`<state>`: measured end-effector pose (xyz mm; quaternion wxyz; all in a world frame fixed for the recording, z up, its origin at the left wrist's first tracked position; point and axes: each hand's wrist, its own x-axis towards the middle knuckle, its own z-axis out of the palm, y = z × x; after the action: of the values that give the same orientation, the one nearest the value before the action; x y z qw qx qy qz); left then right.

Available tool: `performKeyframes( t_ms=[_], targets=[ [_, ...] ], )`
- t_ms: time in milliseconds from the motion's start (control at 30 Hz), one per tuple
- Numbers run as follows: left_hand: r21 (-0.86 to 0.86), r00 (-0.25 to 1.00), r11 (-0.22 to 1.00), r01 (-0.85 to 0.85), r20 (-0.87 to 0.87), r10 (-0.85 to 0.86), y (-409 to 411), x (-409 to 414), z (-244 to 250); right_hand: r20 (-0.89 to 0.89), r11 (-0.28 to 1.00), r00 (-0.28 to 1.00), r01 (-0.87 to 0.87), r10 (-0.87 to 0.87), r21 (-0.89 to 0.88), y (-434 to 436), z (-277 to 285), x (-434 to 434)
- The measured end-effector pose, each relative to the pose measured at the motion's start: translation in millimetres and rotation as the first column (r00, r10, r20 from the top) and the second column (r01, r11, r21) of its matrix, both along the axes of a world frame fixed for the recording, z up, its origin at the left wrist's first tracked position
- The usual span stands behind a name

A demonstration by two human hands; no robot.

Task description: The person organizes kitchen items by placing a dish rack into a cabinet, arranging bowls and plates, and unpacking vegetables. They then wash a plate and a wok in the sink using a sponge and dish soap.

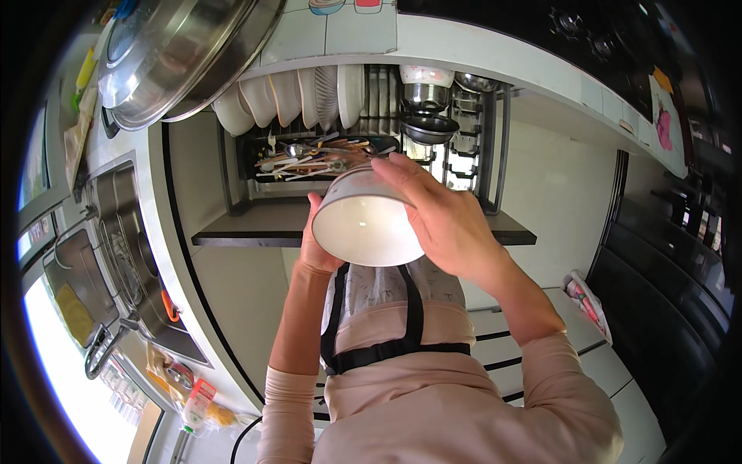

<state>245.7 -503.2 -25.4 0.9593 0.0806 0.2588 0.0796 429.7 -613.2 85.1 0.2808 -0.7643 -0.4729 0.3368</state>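
In front of my body I hold a white bowl (368, 229), tilted so that its glossy inside faces me. Its outer side carries a pinkish pattern. My left hand (316, 249) grips it from the left, and my right hand (446, 220) spreads over its right side with the fingers towards the far side. Whether a second bowl is nested with it, I cannot tell. Beyond the bowl is a pulled-out dish drawer (272, 231). A black cutlery tray (246, 156) inside it bears chopsticks, spoons and forks.
White plates (284, 101) stand on edge in the drawer rack. To their right are a patterned bowl (426, 75), a steel bowl (426, 97) and a dark bowl (429, 129). A large lidded steel pan (168, 58) sits on the left counter, near a sink (179, 342). A black stove (522, 35) lies beyond.
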Motion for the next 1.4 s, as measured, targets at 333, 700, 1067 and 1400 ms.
performKeyframes(
  t_ms=[333,700,1067,1400],
  targets=[
    [0.124,0.984,0.99,0.063,-0.171,-0.041,-2,4,-25,0.147,0.984,0.989,-0.009,-0.017,0.177,-5,24,-2],
    [0.207,0.906,0.972,0.108,-0.423,-0.011,24,-1,21,-0.794,0.522,-0.163,0.673,-0.586,-0.523,-100,-50,60],
    [0.197,0.894,0.979,0.059,-0.446,0.036,25,-4,31,-0.507,0.216,-0.143,0.783,-0.85,-0.584,-68,-213,162],
    [0.202,0.889,0.977,0.068,-0.456,0.032,22,-3,36,-0.373,0.069,-0.258,0.736,-0.891,-0.673,-14,-262,220]
  ],
)
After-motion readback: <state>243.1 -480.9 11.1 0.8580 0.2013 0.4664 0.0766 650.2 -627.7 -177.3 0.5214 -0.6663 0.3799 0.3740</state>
